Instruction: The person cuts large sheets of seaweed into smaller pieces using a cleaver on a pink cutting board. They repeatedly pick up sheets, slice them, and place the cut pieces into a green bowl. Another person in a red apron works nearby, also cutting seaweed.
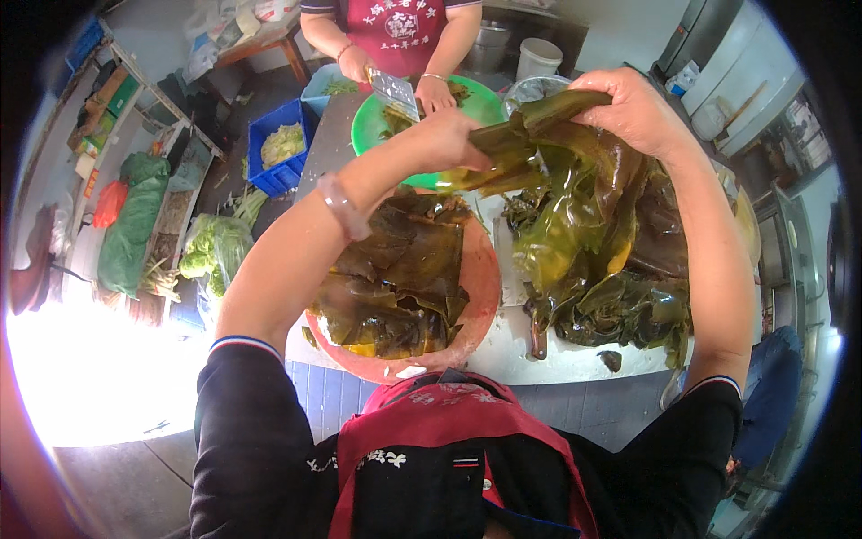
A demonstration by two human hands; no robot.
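Wet green-brown kelp sheets (pixel 572 195) hang between my two hands above the right part of the table. My left hand (pixel 465 145), slightly blurred, grips their left end; my right hand (pixel 623 111) pinches a folded edge at the upper right. Below them lies a heap of kelp (pixel 619 310) on the metal table. A knife's wooden handle (pixel 537 333) sticks out at the heap's left side, its blade partly covered. Flat kelp pieces (pixel 404 269) are stacked on a round reddish cutting board (pixel 481 283) in front of me. A small kelp scrap (pixel 610 361) lies near the table's front edge.
Across the table a co-worker in a red apron (pixel 397 40) holds a cleaver (pixel 396 93) over kelp on a round green board (pixel 363 128). A blue crate (pixel 276 172) with chopped vegetables and bagged lettuce (pixel 215 249) stand left. A plastic-lined container (pixel 539 87) is beyond my hands.
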